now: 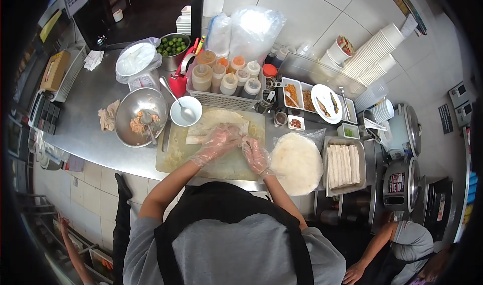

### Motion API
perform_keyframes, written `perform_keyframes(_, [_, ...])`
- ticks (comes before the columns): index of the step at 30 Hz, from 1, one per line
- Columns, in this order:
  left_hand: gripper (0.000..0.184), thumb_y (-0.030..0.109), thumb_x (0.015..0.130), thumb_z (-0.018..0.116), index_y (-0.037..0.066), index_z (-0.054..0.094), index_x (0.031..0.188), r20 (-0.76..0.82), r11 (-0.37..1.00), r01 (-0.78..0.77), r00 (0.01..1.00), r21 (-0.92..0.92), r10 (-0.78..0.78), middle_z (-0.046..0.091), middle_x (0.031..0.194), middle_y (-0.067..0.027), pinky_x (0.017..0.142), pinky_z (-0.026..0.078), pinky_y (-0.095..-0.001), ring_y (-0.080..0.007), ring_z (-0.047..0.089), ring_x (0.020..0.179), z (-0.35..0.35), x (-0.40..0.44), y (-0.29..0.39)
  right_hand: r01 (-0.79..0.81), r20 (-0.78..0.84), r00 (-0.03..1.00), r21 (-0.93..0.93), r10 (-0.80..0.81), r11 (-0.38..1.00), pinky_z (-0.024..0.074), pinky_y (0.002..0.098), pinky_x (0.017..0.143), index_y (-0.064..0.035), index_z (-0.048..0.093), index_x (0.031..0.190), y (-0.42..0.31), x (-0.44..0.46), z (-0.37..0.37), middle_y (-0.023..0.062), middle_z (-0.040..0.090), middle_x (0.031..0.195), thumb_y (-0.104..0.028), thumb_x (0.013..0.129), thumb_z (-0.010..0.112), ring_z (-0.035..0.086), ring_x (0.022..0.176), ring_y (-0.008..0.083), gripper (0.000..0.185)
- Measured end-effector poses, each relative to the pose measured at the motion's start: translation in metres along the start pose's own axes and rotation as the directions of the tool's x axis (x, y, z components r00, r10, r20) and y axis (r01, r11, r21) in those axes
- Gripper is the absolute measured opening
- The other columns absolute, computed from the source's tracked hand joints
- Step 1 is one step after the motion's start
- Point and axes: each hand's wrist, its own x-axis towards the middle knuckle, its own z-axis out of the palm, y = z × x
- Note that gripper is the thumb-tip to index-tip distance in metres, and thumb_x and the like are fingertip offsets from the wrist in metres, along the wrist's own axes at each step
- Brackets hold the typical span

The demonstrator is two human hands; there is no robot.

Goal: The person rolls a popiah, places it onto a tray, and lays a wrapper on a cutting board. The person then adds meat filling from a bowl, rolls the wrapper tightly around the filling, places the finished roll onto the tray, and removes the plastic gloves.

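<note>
A pale flat wrapper sheet [217, 118] lies on the cutting board [173, 154], its near edge folded. Over that near edge is my left hand [220, 141], in a clear plastic glove, its fingers closed on the wrapper. My right hand [255, 157], gloved too, pinches the wrapper's right end beside it. What lies under the fold is hidden by my hands. Left of the board are a white bowl with a spoon [186, 111] and a steel bowl of orange-pink filling [141, 117]. A stack of round wrappers [297, 164] sits to the right, next to a tray of rolls [343, 167].
Behind the board stands a basket of sauce bottles [224, 96]. A fish plate [326, 104] and topping trays are at the back right. A knife [167, 136] lies along the board's left edge. Another person's arm [375, 245] shows at the lower right, and another arm [75, 250] at the lower left.
</note>
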Motion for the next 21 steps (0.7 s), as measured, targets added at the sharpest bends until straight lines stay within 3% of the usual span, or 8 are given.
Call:
perform_keyframes(1, [0.036, 0.034, 0.081, 0.061, 0.014, 0.063, 0.111, -0.059, 0.999, -0.041, 0.997, -0.015, 0.04, 0.057, 0.112, -0.0163, 0.09, 0.044, -0.044, -0.0331, 0.054, 0.104, -0.001, -0.003, 0.0, 0.02, 0.014, 1.0, -0.004, -0.019, 1.0, 0.0441, 0.044, 0.086, -0.0075, 0.044, 0.121, 0.001, 0.003, -0.001, 0.0194, 0.056, 0.117, -0.027, 0.094, 0.048, 0.056, 0.104, 0.038, 0.034])
perform_keyframes(4, [0.032, 0.024, 0.078, 0.067, 0.013, 0.063, 0.108, 0.021, 0.998, -0.054, 0.998, 0.023, 0.053, 0.055, 0.113, -0.0154, 0.094, 0.042, -0.043, -0.0339, 0.051, 0.107, 0.001, -0.006, 0.003, 0.057, 0.021, 0.998, -0.034, -0.056, 0.998, 0.0441, 0.0436, 0.085, -0.0074, 0.045, 0.12, 0.003, 0.01, -0.007, 0.019, 0.057, 0.115, -0.026, 0.094, 0.047, 0.057, 0.103, 0.0377, 0.032])
perform_keyframes(7, [0.034, 0.025, 0.079, 0.066, 0.014, 0.063, 0.111, 0.091, 0.998, -0.035, 0.995, 0.044, 0.03, 0.055, 0.113, -0.0153, 0.096, 0.041, -0.0425, -0.0331, 0.05, 0.108, -0.006, -0.006, 0.007, 0.111, -0.004, 0.994, 0.064, -0.111, 0.992, 0.0444, 0.0432, 0.084, -0.0068, 0.045, 0.12, 0.005, 0.016, -0.01, 0.0185, 0.059, 0.112, -0.026, 0.094, 0.047, 0.058, 0.101, 0.0365, 0.032])
perform_keyframes(10, [0.036, 0.026, 0.078, 0.066, 0.014, 0.063, 0.112, 0.085, 0.998, 0.0, 0.996, 0.059, -0.005, 0.055, 0.112, -0.0148, 0.096, 0.039, -0.042, -0.0324, 0.05, 0.108, 0.003, -0.008, -0.002, -0.07, 0.095, 0.994, 0.146, 0.056, 0.987, 0.0439, 0.042, 0.085, -0.0057, 0.046, 0.118, 0.018, 0.024, -0.013, 0.0181, 0.059, 0.112, -0.028, 0.094, 0.047, 0.058, 0.103, 0.0346, 0.033])
perform_keyframes(13, [0.036, 0.027, 0.078, 0.066, 0.015, 0.064, 0.112, 0.103, 0.994, -0.007, 0.995, 0.109, -0.005, 0.055, 0.111, -0.0136, 0.096, 0.039, -0.0421, -0.0318, 0.051, 0.106, 0.006, -0.006, -0.005, -0.1, 0.121, 0.989, 0.105, 0.087, 0.989, 0.0439, 0.0421, 0.087, -0.005, 0.045, 0.121, 0.024, 0.034, -0.013, 0.0192, 0.058, 0.112, -0.031, 0.094, 0.047, 0.057, 0.104, 0.0358, 0.037])
perform_keyframes(16, [0.035, 0.028, 0.078, 0.066, 0.015, 0.064, 0.11, 0.109, 0.999, 0.004, 0.994, 0.049, -0.009, 0.055, 0.11, -0.0126, 0.094, 0.039, -0.0419, -0.0312, 0.051, 0.103, -0.007, -0.005, 0.004, 0.094, 0.168, 0.983, -0.095, -0.078, 0.991, 0.0437, 0.0434, 0.089, -0.0065, 0.044, 0.125, 0.01, 0.043, -0.018, 0.019, 0.058, 0.113, -0.032, 0.093, 0.046, 0.055, 0.105, 0.0386, 0.041])
perform_keyframes(19, [0.037, 0.035, 0.077, 0.067, 0.009, 0.065, 0.102, 0.01, 0.988, -0.073, 0.997, 0.139, 0.072, 0.058, 0.102, -0.011, 0.086, 0.044, -0.0414, -0.0298, 0.054, 0.093, 0.011, -0.005, -0.012, 0.171, 0.166, 0.977, -0.237, -0.133, 0.957, 0.0432, 0.0447, 0.091, -0.0088, 0.043, 0.128, 0.027, 0.064, -0.01, 0.0176, 0.058, 0.116, -0.031, 0.092, 0.048, 0.053, 0.107, 0.0398, 0.042])
perform_keyframes(21, [0.037, 0.032, 0.077, 0.067, 0.012, 0.064, 0.109, 0.129, 0.993, 0.022, 0.991, 0.112, -0.037, 0.056, 0.11, -0.0114, 0.093, 0.04, -0.0419, -0.03, 0.051, 0.104, 0.008, -0.004, -0.008, 0.066, 0.112, 0.993, -0.248, -0.039, 0.967, 0.0426, 0.0443, 0.092, -0.0097, 0.045, 0.127, 0.021, 0.077, -0.01, 0.0167, 0.056, 0.119, -0.029, 0.09, 0.051, 0.052, 0.109, 0.0383, 0.042])
